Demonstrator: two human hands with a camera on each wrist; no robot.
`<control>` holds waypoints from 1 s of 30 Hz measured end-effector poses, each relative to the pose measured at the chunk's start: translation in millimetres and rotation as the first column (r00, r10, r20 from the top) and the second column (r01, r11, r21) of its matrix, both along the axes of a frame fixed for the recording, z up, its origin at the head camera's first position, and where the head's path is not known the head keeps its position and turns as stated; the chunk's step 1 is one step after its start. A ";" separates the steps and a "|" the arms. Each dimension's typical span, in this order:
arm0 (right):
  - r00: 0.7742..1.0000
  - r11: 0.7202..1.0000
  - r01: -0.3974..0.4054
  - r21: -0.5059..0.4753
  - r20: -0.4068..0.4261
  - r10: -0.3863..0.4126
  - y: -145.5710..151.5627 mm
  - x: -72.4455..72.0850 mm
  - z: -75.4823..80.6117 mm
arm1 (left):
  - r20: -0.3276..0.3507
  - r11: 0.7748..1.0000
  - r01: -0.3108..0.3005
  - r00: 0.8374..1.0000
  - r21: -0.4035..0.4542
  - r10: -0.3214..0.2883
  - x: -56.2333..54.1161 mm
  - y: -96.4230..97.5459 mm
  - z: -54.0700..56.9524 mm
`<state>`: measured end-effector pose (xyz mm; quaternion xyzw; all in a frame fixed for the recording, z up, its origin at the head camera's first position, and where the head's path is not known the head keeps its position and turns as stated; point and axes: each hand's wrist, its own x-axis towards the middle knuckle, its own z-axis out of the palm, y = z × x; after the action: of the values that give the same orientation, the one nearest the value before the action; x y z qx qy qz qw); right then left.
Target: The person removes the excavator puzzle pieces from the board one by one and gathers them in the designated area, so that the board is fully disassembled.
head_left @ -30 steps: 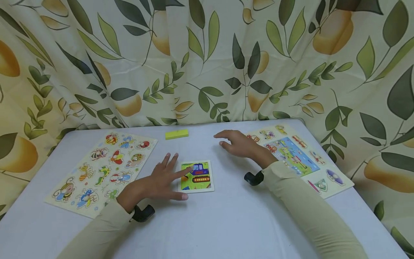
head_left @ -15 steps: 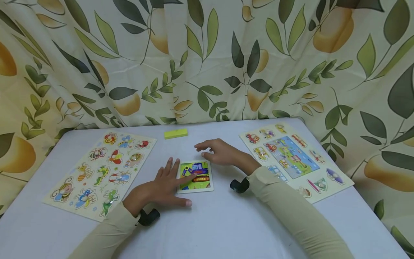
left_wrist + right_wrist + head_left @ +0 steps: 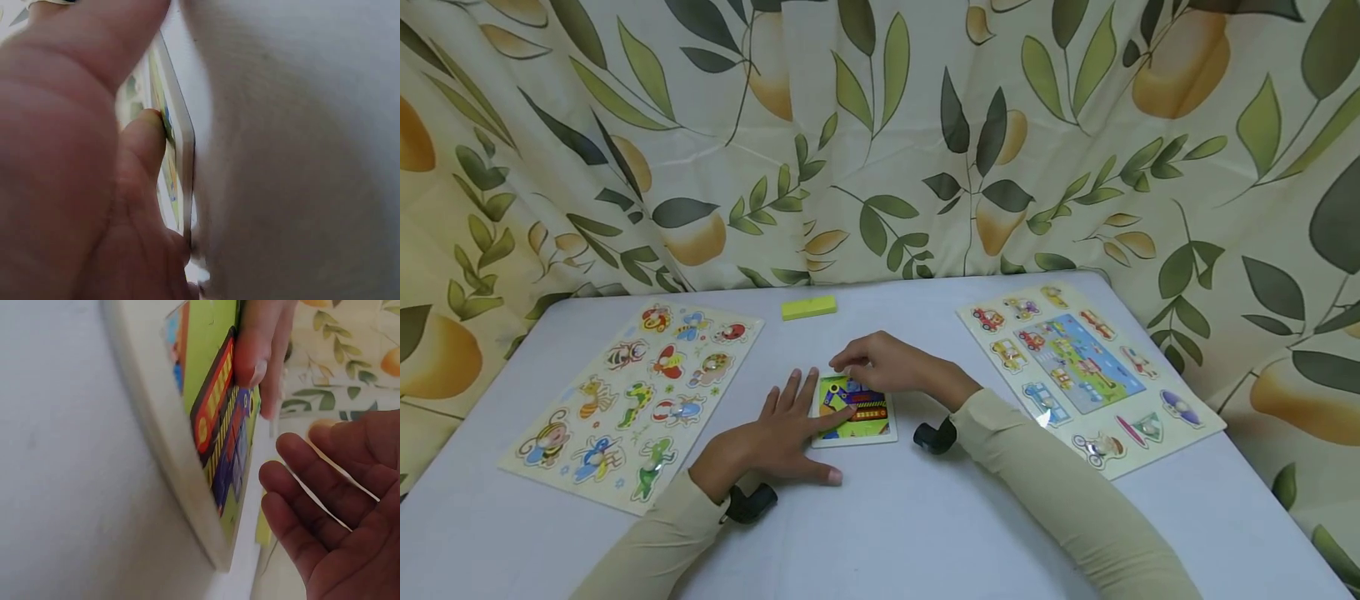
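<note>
A small framed picture puzzle [image 3: 872, 429] with a purple and red digger on green lies flat on the white table. My left hand [image 3: 775, 442] is spread at its left side, with one straight finger lying across the picture. In the left wrist view that fingertip [image 3: 150, 125] touches the puzzle's face, close to the pale frame [image 3: 186, 150]. My right hand [image 3: 891, 362] hovers at the puzzle's far edge and hides its top part. The right wrist view shows this hand's fingers [image 3: 300, 531] loosely bent, holding nothing, beside the puzzle [image 3: 219, 444].
On the left lies a large insect puzzle board [image 3: 628, 442]. A vehicle puzzle board [image 3: 1172, 437] lies on the right. Behind the small puzzle sits a yellow block [image 3: 808, 307]. A leaf-patterned curtain [image 3: 910, 167] hangs behind the table.
My right hand has come left from over the vehicle board to the small puzzle's far edge. My left hand has shifted slightly right and nearer, its finger still on the puzzle.
</note>
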<state>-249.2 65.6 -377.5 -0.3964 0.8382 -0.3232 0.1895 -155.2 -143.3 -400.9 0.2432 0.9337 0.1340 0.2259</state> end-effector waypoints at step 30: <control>0.978 0.963 -0.018 0.268 -0.195 0.073 -34.0 -3.8 -4.0 | 0.022 0.999 -0.044 0.999 -0.008 0.044 -2.1 1.6 -0.4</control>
<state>-253.0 31.5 -381.5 -0.4176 0.8794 -0.1615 0.1615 -157.3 -141.7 -401.3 0.2203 0.9368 0.1381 0.2343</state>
